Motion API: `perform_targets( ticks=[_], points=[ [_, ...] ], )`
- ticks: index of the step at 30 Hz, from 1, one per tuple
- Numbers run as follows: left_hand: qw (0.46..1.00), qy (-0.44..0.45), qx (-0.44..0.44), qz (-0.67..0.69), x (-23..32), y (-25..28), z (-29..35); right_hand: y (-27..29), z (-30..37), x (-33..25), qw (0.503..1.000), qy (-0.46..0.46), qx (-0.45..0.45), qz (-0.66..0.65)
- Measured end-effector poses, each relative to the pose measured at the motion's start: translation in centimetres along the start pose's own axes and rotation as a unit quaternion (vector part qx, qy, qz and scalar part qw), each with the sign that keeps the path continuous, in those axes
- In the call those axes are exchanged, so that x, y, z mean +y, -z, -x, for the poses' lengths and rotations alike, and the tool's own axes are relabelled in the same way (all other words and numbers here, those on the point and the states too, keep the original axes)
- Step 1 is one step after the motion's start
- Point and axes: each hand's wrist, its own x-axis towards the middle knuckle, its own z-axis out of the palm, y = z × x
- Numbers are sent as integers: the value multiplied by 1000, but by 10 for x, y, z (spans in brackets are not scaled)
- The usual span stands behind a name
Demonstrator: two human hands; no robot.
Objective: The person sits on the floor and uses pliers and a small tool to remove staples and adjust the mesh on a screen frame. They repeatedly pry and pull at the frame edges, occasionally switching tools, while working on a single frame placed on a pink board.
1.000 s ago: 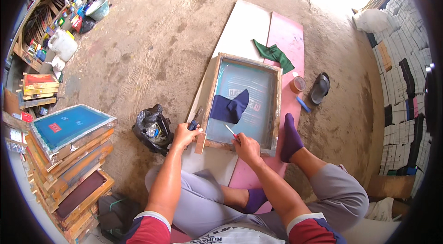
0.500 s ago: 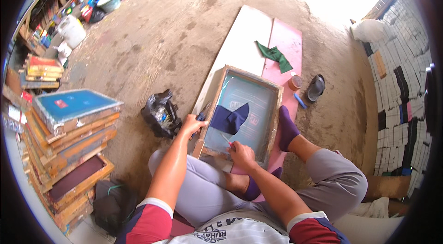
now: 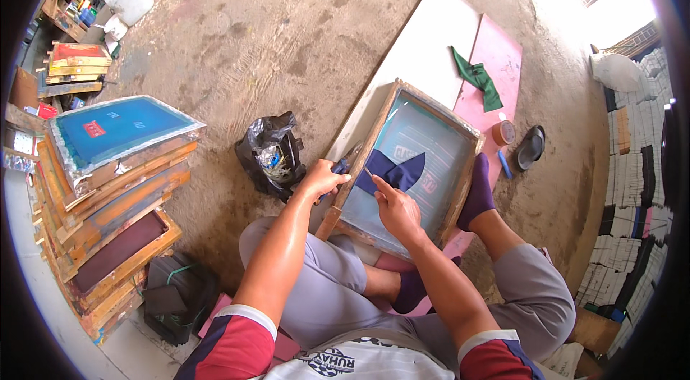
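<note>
A wooden-framed printing screen (image 3: pixel 441 124) with teal mesh lies tilted before my legs. On its mesh is a folded navy cloth (image 3: pixel 407 173). My right hand (image 3: pixel 399 210) reaches over the near part of the screen, closed on a slim tool whose thin tip touches or nearly touches the cloth's left side. Its handle is hidden in my fingers. My left hand (image 3: pixel 322 180) is closed around a small dark blue thing (image 3: pixel 339 166) at the screen's left rail, thumb pointing toward the rail. The kind of that thing is hard to make out.
The screen rests on a white and pink board (image 3: pixel 413 42) bearing a green cloth (image 3: pixel 477 78) and a brown jar (image 3: pixel 503 133). A blue-handled tool (image 3: pixel 505 164) and sandal (image 3: pixel 530 148) lie right. Left are a black bag (image 3: pixel 271 150) and stacked frames (image 3: pixel 136 179).
My right hand has moved up and forward, bringing the tool's tip to the navy cloth. My left hand stays by the left rail. The whole view has shifted.
</note>
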Motion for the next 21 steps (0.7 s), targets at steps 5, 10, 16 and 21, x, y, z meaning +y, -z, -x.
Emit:
perform_targets(
  ticks=[5,10,16,21],
  points=[
    [999,30,-1,-18,15,0,6,-6,-4,0,1000,-8,-4,4],
    [999,33,0,-21,24,2,11,-5,-5,-6,999,-25,-22,14],
    [999,33,5,-15,33,4,17,-2,-4,-12,999,-43,-20,4],
    [1000,15,21,5,24,2,12,3,-6,-16,998,-57,-29,-28]
  ],
)
